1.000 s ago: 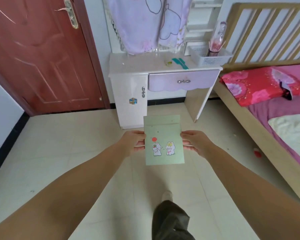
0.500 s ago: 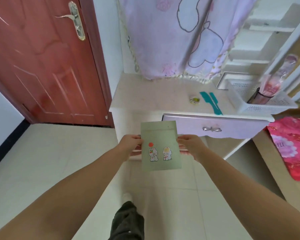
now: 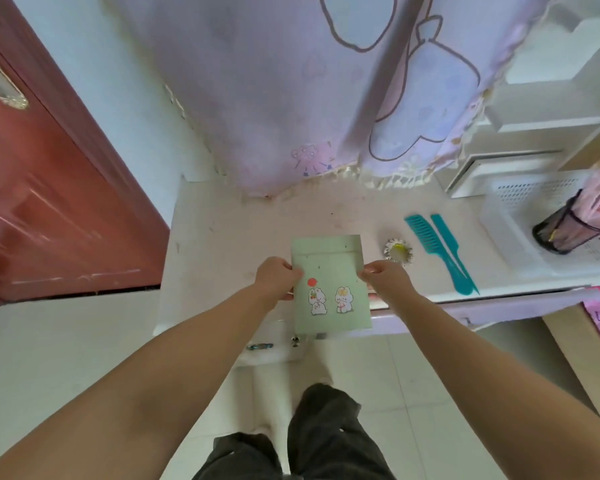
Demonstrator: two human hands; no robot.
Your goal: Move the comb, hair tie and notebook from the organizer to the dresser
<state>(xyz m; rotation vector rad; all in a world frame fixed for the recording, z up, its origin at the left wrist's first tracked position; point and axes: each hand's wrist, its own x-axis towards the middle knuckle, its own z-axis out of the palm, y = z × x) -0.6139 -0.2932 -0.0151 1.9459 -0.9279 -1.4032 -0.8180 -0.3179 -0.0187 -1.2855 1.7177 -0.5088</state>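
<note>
I hold a pale green notebook with two rabbit stickers over the front edge of the white dresser top. My left hand pinches its left edge and my right hand pinches its right edge. Two teal combs lie side by side on the dresser, to the right of the notebook. A small frilly hair tie rests between the notebook and the combs. The white plastic organizer basket stands at the dresser's right end.
A black mesh cup with pink wrapped things sits inside the basket. A pink cartoon cloth hangs over the back of the dresser. A red-brown door is on the left, and a bed's edge on the right.
I have walked up to the dresser. The notebook, held in both hands throughout, has gone from over the floor to over the dresser's front edge.
</note>
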